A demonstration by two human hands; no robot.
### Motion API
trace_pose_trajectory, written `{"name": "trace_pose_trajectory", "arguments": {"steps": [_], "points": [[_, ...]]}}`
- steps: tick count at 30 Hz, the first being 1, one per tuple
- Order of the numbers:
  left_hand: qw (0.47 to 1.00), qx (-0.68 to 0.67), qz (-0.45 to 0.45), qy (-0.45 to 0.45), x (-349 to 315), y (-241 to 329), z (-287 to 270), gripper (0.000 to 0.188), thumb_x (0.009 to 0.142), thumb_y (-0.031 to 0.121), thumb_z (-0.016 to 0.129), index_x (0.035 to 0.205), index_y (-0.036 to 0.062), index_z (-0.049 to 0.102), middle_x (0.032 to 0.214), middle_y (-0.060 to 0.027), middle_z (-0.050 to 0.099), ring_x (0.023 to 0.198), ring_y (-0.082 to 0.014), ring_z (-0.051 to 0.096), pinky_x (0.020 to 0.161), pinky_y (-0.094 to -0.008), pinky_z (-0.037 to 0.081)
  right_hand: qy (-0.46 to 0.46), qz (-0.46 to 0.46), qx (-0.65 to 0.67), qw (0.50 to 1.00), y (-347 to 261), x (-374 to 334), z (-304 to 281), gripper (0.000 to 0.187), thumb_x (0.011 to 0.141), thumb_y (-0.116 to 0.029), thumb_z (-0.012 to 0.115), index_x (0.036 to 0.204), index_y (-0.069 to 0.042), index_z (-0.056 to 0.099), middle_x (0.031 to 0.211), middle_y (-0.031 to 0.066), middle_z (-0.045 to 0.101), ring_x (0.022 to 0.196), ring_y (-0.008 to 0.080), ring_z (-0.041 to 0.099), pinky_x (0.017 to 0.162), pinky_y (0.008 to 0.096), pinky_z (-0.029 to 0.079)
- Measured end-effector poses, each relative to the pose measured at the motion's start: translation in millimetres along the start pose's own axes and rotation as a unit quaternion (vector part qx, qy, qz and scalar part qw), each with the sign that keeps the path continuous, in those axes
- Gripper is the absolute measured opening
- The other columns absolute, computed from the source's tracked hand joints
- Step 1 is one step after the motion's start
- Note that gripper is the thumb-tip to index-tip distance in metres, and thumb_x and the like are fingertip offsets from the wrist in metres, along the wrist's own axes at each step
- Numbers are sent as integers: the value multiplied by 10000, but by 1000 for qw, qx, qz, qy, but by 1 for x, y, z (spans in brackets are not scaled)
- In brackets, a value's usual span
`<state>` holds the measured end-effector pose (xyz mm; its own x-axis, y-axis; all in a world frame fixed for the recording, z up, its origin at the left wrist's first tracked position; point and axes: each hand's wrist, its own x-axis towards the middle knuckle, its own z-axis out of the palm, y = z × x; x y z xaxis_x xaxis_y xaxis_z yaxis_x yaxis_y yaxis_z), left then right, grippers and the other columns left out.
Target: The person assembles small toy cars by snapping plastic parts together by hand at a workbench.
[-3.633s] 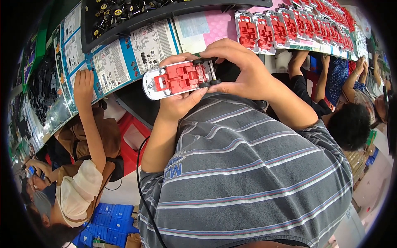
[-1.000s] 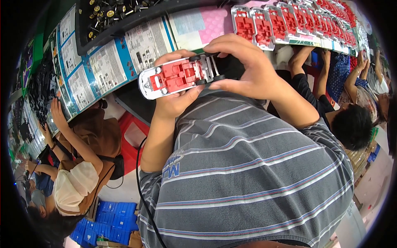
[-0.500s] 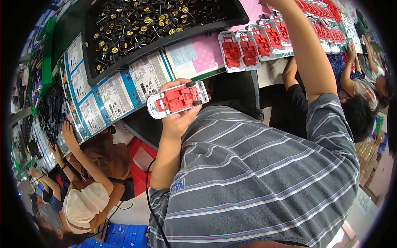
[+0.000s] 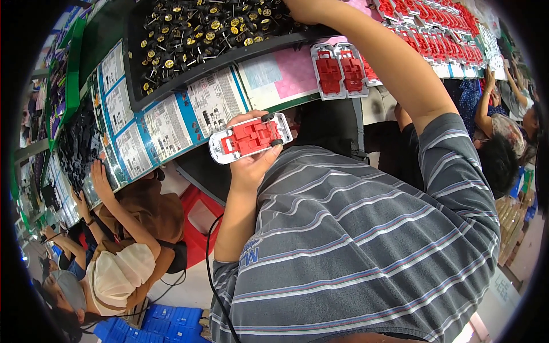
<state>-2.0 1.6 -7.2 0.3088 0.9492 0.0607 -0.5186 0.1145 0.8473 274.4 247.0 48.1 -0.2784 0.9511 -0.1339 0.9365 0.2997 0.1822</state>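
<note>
The left hand pinches a white-rimmed, red plastic toy car body between thumb and curled fingers, red face up. The car's long axis slants across the hand, up to the right; two black wheels flank its right end. Beyond lies a black plastic tray of yellow-hubbed wheels. The right hand is nearer it, but the picture's edge cuts its fingers: spread or pinching, one cannot tell.

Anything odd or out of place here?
Nothing stands out. The wheel axles lie jumbled, but inside the black tray. The white-and-red toy car in the left hand shows black wheels at one end only, no visible damage.
</note>
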Motion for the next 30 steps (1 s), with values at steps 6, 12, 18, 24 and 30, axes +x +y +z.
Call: {"name": "trace_pose_trajectory", "arguments": {"steps": [6,12,18,24,30], "points": [[1000,-4,-2,16,-2,-1,-7,682,766,-45,765,1343,59,415,1349,-145,488,1129,-215,601,918,-353,554,179,60,416,889,-24,-101,-70,189,851,-163,688,874,24,676,961,226,629,962,386,633,869,377,540],[1000,-23,-6,-19,12,-5,-7,704,779,-65,766,1363,34,386,1366,-171,497,1211,-243,582,1031,-403,516,85,-40,751,654,-74,-185,-28,108,932,-10,670,1011,18,602,1223,121,617,1025,132,648,885,270,529],[999,-21,-1,-34,17,4,0,704,784,-66,769,1360,37,377,1368,-182,480,1237,-259,563,1041,-407,522,116,-127,597,784,-109,-209,-26,385,780,-40,803,1118,1,623,1247,149,644,1037,245,641,912,353,520],[999,2,4,-33,11,11,-3,710,777,-69,769,1356,22,367,1374,-199,464,1247,-261,554,1046,-397,525,137,-152,581,788,-120,-207,-21,428,771,-48,804,1157,4,628,1213,129,637,979,243,639,851,341,540],[999,13,30,-30,3,9,-3,720,778,-82,763,1362,37,359,1377,-201,457,1250,-258,547,1065,-398,508,125,-172,576,790,-123,-207,-19,507,774,-49,827,1235,3,621,1267,139,633,1081,249,622,882,338,527]]}}
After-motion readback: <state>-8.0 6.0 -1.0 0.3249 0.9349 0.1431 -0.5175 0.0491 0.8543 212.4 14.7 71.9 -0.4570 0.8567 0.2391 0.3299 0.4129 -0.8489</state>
